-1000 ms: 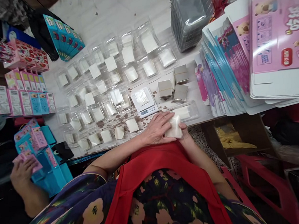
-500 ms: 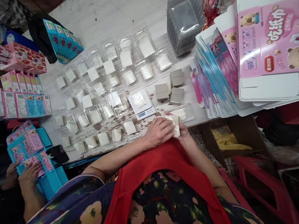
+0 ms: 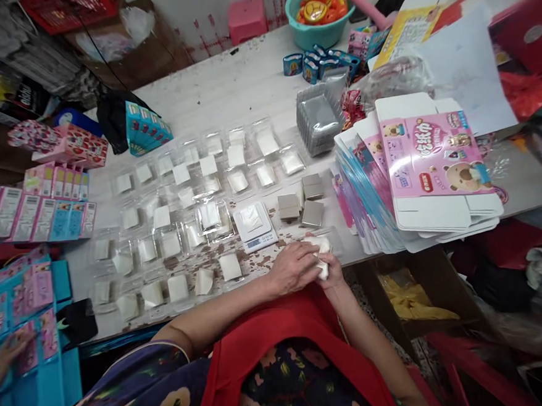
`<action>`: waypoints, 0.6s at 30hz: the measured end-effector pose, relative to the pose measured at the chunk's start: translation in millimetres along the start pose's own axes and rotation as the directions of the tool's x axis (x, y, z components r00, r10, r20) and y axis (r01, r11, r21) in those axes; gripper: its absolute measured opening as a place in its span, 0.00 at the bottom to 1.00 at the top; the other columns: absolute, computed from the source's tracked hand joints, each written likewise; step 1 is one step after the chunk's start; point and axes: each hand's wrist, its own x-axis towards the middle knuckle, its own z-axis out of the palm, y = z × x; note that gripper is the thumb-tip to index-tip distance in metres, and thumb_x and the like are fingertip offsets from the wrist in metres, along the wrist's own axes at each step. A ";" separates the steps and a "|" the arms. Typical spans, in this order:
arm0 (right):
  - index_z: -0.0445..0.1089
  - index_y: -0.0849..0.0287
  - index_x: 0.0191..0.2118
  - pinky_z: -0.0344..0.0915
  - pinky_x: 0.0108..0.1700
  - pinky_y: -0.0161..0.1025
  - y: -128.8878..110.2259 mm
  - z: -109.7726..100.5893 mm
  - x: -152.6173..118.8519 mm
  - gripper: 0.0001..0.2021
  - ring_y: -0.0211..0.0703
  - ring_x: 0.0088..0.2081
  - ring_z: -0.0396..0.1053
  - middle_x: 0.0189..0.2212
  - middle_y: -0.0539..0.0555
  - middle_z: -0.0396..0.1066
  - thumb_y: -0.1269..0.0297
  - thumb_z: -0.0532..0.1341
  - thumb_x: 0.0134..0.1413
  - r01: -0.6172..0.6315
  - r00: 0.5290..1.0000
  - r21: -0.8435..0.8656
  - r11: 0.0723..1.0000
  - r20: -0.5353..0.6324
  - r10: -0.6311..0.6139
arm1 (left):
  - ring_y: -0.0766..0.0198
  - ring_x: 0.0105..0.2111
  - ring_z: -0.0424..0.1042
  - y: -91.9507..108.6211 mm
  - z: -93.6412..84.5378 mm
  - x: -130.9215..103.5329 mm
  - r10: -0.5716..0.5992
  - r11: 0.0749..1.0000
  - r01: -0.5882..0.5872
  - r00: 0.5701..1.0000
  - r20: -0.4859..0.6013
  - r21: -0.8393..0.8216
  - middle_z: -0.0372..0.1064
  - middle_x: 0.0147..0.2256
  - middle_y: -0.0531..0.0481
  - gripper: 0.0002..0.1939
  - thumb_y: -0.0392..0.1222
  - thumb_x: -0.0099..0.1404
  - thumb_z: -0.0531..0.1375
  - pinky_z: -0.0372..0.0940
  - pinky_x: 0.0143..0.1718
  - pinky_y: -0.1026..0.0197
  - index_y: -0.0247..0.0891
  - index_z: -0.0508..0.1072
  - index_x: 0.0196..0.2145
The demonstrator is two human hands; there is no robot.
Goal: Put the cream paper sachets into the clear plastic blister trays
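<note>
Near the table's front edge, my left hand (image 3: 294, 266) and my right hand (image 3: 330, 270) are both closed around a small wad of thin white sheets (image 3: 322, 258). My left fingers lie over its left side, and my right fingers grip its lower right. Just beyond my hands stands a small white digital scale (image 3: 257, 236) with a white sheet stack (image 3: 250, 218) on its pan. To its right are several grey square blocks (image 3: 311, 213). A clear plastic tray lies partly behind my hands.
Rows of clear trays with white sheet stacks (image 3: 172, 243) cover the left table. Nested clear trays (image 3: 318, 122) and flattened printed cartons (image 3: 428, 155) stand right. A teal basin (image 3: 320, 17) is at the back. At far left, a co-worker's hand (image 3: 7, 357) touches blue-and-pink packaging (image 3: 44, 349).
My view has tilted up, bringing in the basin and the table's back edge. The sheets between my hands look more bent and crumpled. The co-worker's hand has shifted.
</note>
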 end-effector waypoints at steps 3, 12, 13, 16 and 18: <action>0.68 0.53 0.45 0.71 0.32 0.38 -9.4 2.7 0.9 0.26 0.42 0.30 0.73 0.32 0.49 0.75 0.69 0.62 0.32 0.024 0.998 0.039 0.999 -0.060 -0.022 | 0.61 0.46 0.71 -8.3 -5.5 20.5 -0.042 0.991 0.037 0.998 -0.037 -0.129 0.74 0.44 0.43 0.12 0.46 0.67 0.54 0.66 0.47 0.57 0.36 0.73 0.37; 0.66 0.51 0.50 0.70 0.36 0.45 -42.7 -11.0 -11.2 0.29 0.45 0.33 0.73 0.38 0.52 0.74 0.67 0.64 0.35 -0.011 1.000 0.047 0.999 0.003 0.011 | 0.53 0.53 0.64 -115.5 -18.1 200.0 -0.260 0.929 0.301 0.945 -0.198 0.215 0.66 0.53 0.37 0.16 0.36 0.66 0.53 0.59 0.53 0.49 0.34 0.69 0.51; 0.66 0.50 0.51 0.70 0.37 0.46 -44.2 -13.6 -14.1 0.30 0.46 0.33 0.73 0.38 0.52 0.73 0.67 0.64 0.35 -0.023 1.000 0.046 0.999 -0.001 0.023 | 0.51 0.55 0.62 -126.4 -17.9 226.2 -0.274 0.906 0.318 0.944 -0.186 0.280 0.64 0.54 0.35 0.17 0.34 0.65 0.53 0.57 0.53 0.49 0.33 0.69 0.52; 0.66 0.49 0.52 0.71 0.39 0.48 -46.4 -22.2 -21.7 0.31 0.46 0.33 0.72 0.39 0.53 0.73 0.67 0.64 0.35 -0.046 0.998 0.042 0.998 -0.039 0.048 | 0.49 0.51 0.65 -148.3 -13.8 286.3 -0.349 0.847 0.340 0.935 -0.056 0.409 0.71 0.46 0.33 0.14 0.30 0.65 0.50 0.54 0.51 0.46 0.30 0.75 0.42; 0.66 0.50 0.52 0.71 0.40 0.50 -47.5 -28.1 -25.3 0.31 0.47 0.33 0.72 0.39 0.54 0.74 0.66 0.65 0.34 -0.063 0.996 0.029 0.998 -0.064 0.065 | 0.48 0.47 0.68 -154.5 -9.8 306.9 -0.390 0.846 0.346 0.920 0.031 0.405 0.73 0.39 0.33 0.15 0.29 0.64 0.50 0.53 0.51 0.44 0.29 0.76 0.34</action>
